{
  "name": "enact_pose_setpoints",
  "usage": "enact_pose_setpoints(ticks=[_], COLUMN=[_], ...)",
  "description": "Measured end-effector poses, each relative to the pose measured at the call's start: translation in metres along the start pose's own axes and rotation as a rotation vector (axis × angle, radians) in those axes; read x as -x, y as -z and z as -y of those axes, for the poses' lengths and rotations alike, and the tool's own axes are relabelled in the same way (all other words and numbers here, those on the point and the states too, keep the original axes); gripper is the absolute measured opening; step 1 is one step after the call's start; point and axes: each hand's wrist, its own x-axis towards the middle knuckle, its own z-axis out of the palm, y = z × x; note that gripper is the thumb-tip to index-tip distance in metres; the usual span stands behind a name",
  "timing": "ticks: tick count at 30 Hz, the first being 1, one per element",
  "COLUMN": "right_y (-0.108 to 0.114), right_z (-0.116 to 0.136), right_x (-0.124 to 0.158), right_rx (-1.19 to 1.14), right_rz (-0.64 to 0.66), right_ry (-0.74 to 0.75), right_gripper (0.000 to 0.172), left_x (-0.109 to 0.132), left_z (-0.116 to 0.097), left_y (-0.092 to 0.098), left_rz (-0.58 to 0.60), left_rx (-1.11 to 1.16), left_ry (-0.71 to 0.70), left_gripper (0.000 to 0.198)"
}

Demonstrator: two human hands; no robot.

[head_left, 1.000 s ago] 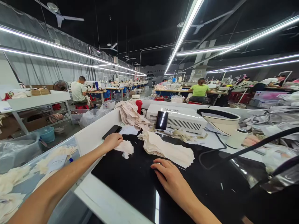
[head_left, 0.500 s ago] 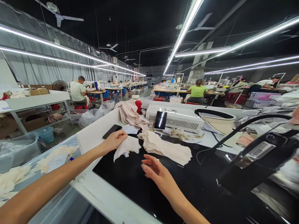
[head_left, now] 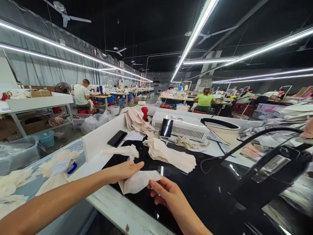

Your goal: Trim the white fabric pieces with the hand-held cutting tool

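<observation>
Between my hands, over the front of the glossy black board [head_left: 186, 195], a cream fabric piece [head_left: 138, 182] is stretched. My left hand [head_left: 127, 171] is closed on its left end, the thumb lying along the top. My right hand [head_left: 165, 192] pinches the right edge between thumb and fingers. Just beyond, another cream strip [head_left: 122, 150] lies across the board's left edge. A stack of cream fabric pieces [head_left: 171, 155] rests on the board past my right hand.
A black phone [head_left: 117, 138] lies at the left, below a draped beige fabric bundle [head_left: 135, 119]. Behind stand a white vented box [head_left: 182, 125] and a dark upright device [head_left: 166, 128]. A black machine with a cable [head_left: 271, 169] occupies the right. A bin of cream pieces [head_left: 61, 160] is at left.
My left hand has come nearer with a fabric piece, leaving a strip behind on the board. My right hand has gone from open and free to pinching that piece's edge.
</observation>
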Motion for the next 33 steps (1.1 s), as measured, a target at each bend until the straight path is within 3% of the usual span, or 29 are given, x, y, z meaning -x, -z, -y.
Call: enact_pose_setpoints(ticks=[5, 11, 20, 25, 33], right_y=[0.000, -0.003, -0.016, -0.023, -0.021], right_z=[0.000, 0.006, 0.011, 0.015, 0.007], right_x=[0.009, 0.022, 0.041, 0.051, 0.056], right_rx=[-0.052, -0.077, -0.068, -0.011, 0.038], right_rz=[0.035, 0.050, 0.100, 0.156, 0.154], right_ry=[-0.048, -0.083, -0.099, -0.110, -0.116], right_gripper=[0.055, 0.048, 0.049, 0.051, 0.057], left_x=[0.003, 0.009, 0.040, 0.056, 0.061], left_z=[0.011, 0.012, 0.010, 0.005, 0.005], left_y=[-0.008, -0.011, -0.012, -0.019, -0.030], left_rz=[0.036, 0.059, 0.095, 0.105, -0.039], left_rx=[0.080, 0.309, 0.682, 0.684, 0.611], left_ry=[0.164, 0.231, 0.090, 0.037, -0.031], left_gripper=[0.080, 0.067, 0.060, 0.063, 0.065])
